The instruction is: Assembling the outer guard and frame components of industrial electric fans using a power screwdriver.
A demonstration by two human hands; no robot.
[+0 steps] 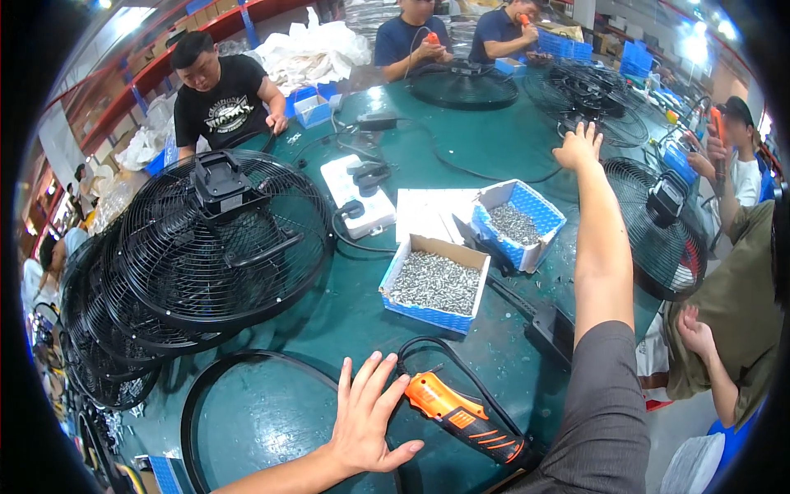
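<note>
My left hand [364, 420] lies flat and open on the green table, fingers spread, over the edge of a black ring [197, 387]. Right beside its fingertips lies an orange and black electric screwdriver [461, 416] with a black cord. My right hand [578, 146] is stretched far across the table, fingers apart, holding nothing, close to a black wire fan guard [588, 103] at the far right.
Two blue-and-white boxes of screws [434, 284] [518, 224] stand mid-table near a white power strip [358, 193]. A stack of black fan guards with a motor [206, 247] fills the left. Other people work around the table, one close on my right [724, 329].
</note>
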